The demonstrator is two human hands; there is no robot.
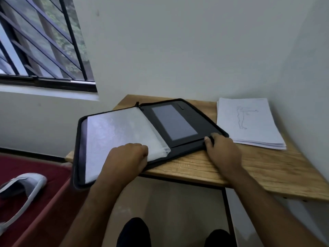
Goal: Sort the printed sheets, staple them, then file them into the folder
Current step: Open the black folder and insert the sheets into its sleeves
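Head view: left hand (128, 157) fingertips hidden under folder (187, 145) sleeves.

A black zip folder (179, 129) lies open on the wooden surface (249, 168). The left hand (128, 155) grips its clear plastic sleeves (121, 132); the right hand (220, 148) holds its near edge. Printed sheets (249, 122) sit stacked just beside.

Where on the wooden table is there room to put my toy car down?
Bare wood shows along the near edge of the table, in front of the paper stack and right of the right hand. A thin strip lies between the folder and the stack. The left side is crowded: the open folder covers it, with the left hand there.
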